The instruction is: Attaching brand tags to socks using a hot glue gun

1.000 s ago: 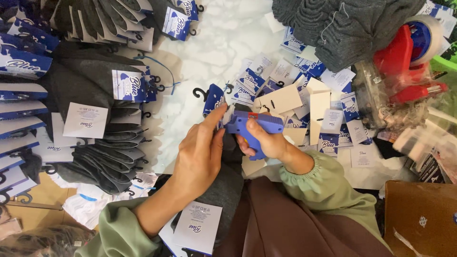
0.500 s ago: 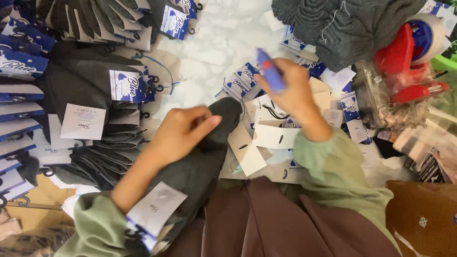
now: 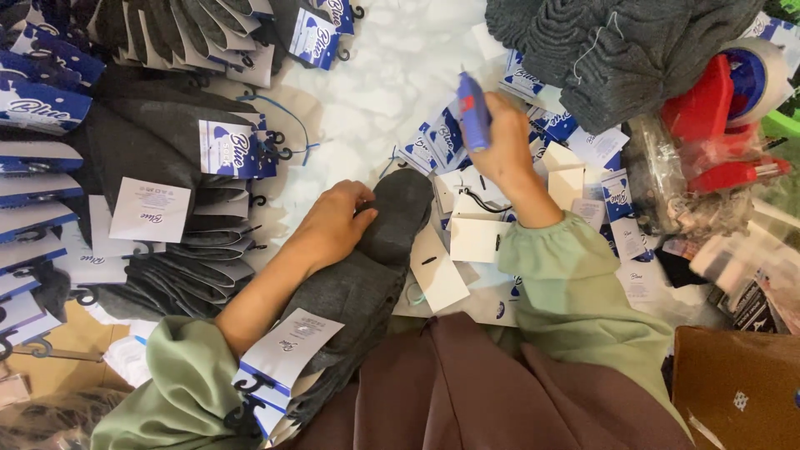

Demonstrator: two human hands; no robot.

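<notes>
So the left hand [image 3: 333,223] is lying palm-down on a pair of dark grey socks [image 3: 367,267] that runs diagonally from the lap up toward about 1 o'clock. The forearm comes in from 7 o'clock, green sleeve pushed up near the elbow, wrist pretty much straight. The fingers [image 3: 360,200] are curled a bit and kept close together, tips pressing on the edge of the sock's toe end, which sits right at the middle of the bench [image 3: 392,83]. A white card label with a black hook [image 3: 287,350] hangs on the near end of the socks, down by the left elbow.

The right hand [image 3: 500,150] is lifted above the bench at roughly 1 o'clock from the socks, forearm angled up out of the green cuff. Its fingers are wrapped tight around a blue tagging gun [image 3: 473,112], which points up and away, clear of the socks. Under that hand there's a scatter of loose blue-and-white card labels [image 3: 442,142].

Over at 9 o'clock sit stacks of already labelled socks [image 3: 167,192]. At 2 o'clock there's a red tape dispenser [image 3: 717,117], and a grey knit pile [image 3: 617,50] at 12 to 1.
</notes>
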